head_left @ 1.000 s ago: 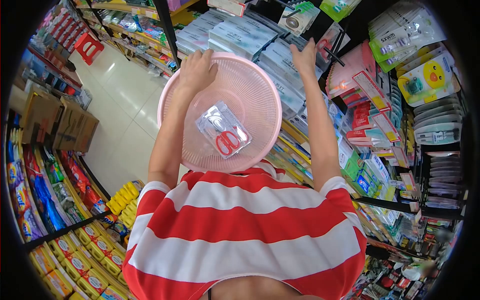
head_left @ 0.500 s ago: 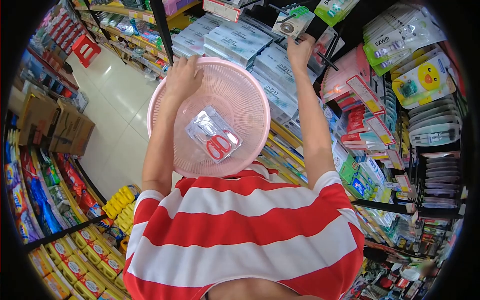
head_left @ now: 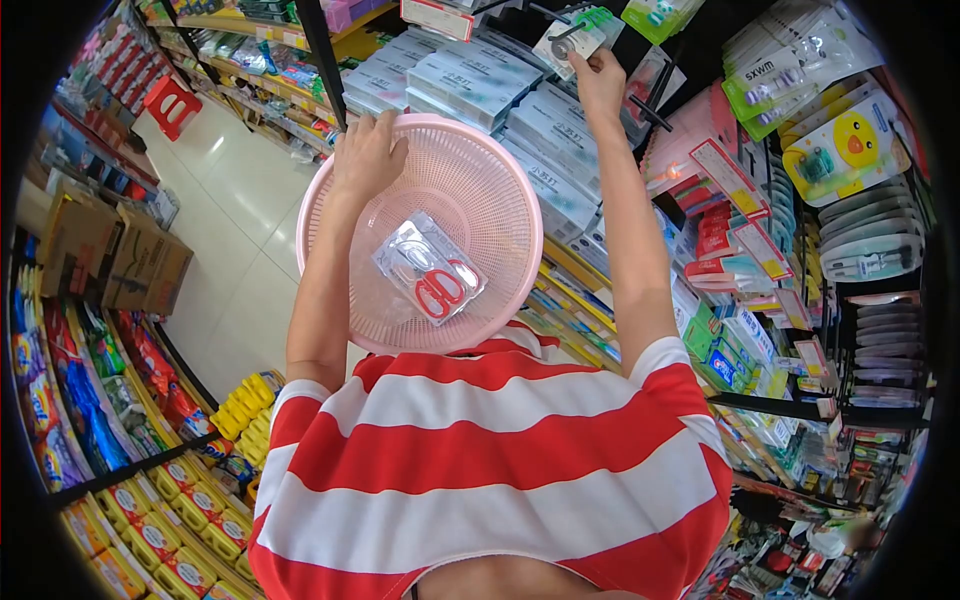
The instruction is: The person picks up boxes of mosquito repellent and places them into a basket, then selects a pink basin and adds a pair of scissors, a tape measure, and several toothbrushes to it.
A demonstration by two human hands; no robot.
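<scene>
My left hand (head_left: 368,155) is closed over the far left rim of a round pink plastic basket (head_left: 515,200). Inside the basket lies a pair of scissors (head_left: 440,292) with red handles, sealed in a clear pack. Up at the shelf, my right hand (head_left: 600,88) pinches the lower edge of a small carded pack (head_left: 562,47) with a round grey item on it. This pack hangs by a dark display hook, and the kind of item on it is too small to make out. Green-topped packaging (head_left: 598,20) shows just behind it.
Stacks of pale boxes (head_left: 475,80) fill the shelf beyond the basket. Carded toothbrushes (head_left: 790,70) hang at the right, near price tags (head_left: 730,178) and dark hooks. Cardboard cartons (head_left: 140,255) and a red stool (head_left: 172,105) stand on the tiled aisle floor (head_left: 235,190) at left.
The carded pack has shifted slightly left and tilted, with my right hand's fingers now more plainly on its edge. My left hand and the basket have barely moved.
</scene>
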